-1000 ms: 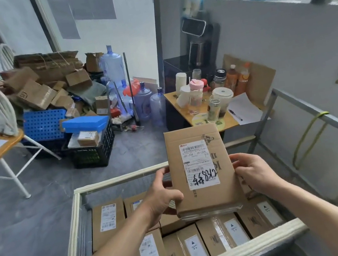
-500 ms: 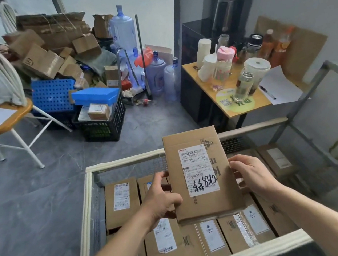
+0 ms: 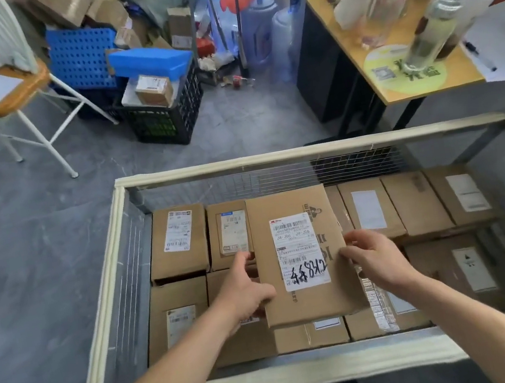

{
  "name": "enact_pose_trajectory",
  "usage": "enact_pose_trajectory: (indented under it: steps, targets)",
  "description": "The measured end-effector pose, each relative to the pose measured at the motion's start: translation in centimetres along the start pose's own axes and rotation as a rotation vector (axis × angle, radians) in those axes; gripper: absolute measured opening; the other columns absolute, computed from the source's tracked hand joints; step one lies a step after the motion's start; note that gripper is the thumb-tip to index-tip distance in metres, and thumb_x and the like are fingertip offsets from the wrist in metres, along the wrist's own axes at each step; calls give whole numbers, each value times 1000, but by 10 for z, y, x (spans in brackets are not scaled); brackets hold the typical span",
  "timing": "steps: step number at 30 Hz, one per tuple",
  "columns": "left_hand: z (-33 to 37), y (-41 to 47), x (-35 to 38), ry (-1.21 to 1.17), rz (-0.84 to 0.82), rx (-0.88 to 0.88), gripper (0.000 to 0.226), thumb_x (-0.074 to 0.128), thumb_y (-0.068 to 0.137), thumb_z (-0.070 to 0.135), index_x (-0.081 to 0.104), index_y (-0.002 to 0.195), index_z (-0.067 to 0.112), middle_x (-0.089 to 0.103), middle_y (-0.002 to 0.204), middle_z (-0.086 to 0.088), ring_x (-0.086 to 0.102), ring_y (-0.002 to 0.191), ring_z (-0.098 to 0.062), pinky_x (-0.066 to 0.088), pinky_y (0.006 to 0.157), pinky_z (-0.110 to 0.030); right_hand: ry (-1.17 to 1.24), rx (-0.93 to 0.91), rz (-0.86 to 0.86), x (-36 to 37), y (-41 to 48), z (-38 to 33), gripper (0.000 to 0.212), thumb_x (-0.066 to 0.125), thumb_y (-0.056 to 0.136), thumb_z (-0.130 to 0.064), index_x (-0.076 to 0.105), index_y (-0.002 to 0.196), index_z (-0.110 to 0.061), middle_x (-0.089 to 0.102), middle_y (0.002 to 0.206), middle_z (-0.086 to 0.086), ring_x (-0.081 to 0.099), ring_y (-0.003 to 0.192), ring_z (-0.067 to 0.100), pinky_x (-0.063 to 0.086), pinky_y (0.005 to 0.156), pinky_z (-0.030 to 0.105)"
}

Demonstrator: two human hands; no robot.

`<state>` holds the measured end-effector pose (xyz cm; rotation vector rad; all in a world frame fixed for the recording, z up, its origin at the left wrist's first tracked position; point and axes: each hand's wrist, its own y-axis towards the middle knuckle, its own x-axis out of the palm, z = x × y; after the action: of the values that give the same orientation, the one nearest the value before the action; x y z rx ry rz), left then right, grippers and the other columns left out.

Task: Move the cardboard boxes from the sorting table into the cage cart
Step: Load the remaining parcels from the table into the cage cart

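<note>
Left hand (image 3: 248, 294), right hand (image 3: 379, 262) — fingers (image 3: 359, 236) clasp box (image 3: 300, 250) edges over packed cage cart (image 3: 272, 157).

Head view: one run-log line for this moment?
phase: placing | held: flat brown cardboard box | left hand: grips left edge | right hand: grips right edge | where: over brown boxes in wire cage cart | released: no

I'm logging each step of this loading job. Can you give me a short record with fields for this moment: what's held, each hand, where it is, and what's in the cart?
held item: cardboard box, label facing up
left hand: grips the box's left edge
right hand: fingers curled on its right edge
position: over the packed boxes, inside the cage cart rim; cannot tell if it rests on them
cart contents: labelled boxes in two rows
step state: box not yet released
</note>
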<state>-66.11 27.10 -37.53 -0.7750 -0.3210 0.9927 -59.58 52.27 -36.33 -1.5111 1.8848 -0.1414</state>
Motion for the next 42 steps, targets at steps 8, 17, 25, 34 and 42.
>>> enact_pose_trajectory:
  steps: [8,17,25,34,42]
  targets:
    - [-46,33,27,91,31,-33,95,73,64,4,32,145,33,57,121,7,68,97,-22,62,75,-43,-27,65,-19,23,23,66,17,62,96,-18,66,105,-31,72,101,-9,66,94,11,54,78,36]
    - [-75,52,48,127,-7,-82,110,74,76,-6,15,157,38,47,118,18,58,108,-10,60,89,-38,-49,127,-66,32,36,110,21,63,93,-17,66,106,-34,74,100,-8,68,94,14,58,83,42]
    - [-90,68,55,206,-33,-94,126,76,72,-7,1,157,49,51,131,13,71,92,-18,63,71,-37,-53,186,-156,39,47,127,42,75,66,-25,62,106,-33,75,100,-10,72,91,12,58,77,38]
    - [-103,65,66,243,-41,-92,122,81,74,4,3,155,50,50,144,11,65,107,-16,59,88,-34,-113,192,-162,33,44,142,35,76,80,-12,58,106,-29,72,103,-7,69,94,14,60,80,43]
    - [-111,60,76,216,-56,-100,119,81,75,9,4,156,49,54,136,16,65,107,-12,59,90,-36,-125,188,-142,27,38,147,32,73,82,-10,60,105,-29,73,102,-8,70,93,14,60,81,44]
